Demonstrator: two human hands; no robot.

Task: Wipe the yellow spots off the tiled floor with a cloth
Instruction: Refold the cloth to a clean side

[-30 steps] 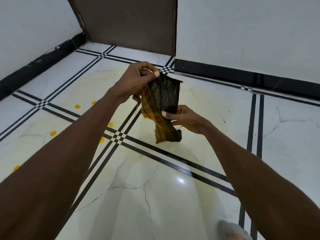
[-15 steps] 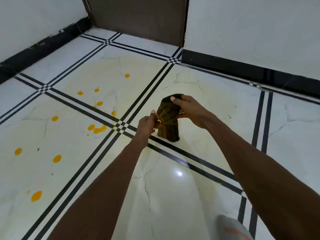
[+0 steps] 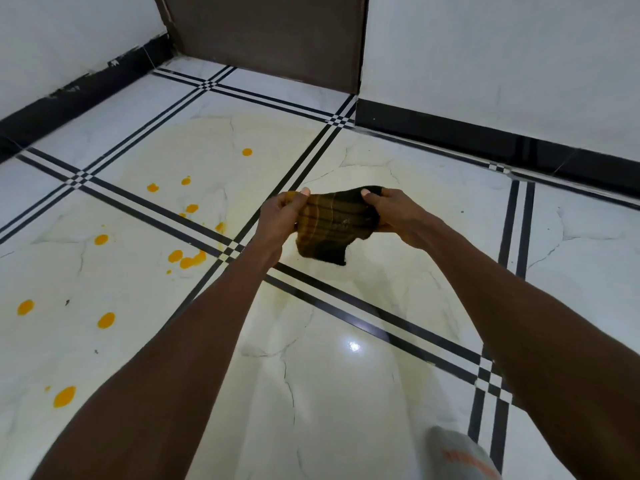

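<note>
Both hands, left hand [image 3: 280, 216] & right hand [image 3: 388, 211], pinch a dark brown, yellow-stained striped cloth [image 3: 332, 225] stretched btwn them, held above the white marble-look tiled floor [image 3: 311, 393]. Wiping seems barely underway: many yellow spots [image 3: 187, 259] left, all to the left.

Single head-worn view, angled forward and down, tiled floor [image 3: 311, 393] near

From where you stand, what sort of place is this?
Likely a bare indoor room or hallway corner: a glossy tiled floor with black stripes, plain white walls with dark skirting, and a brown door.
</note>
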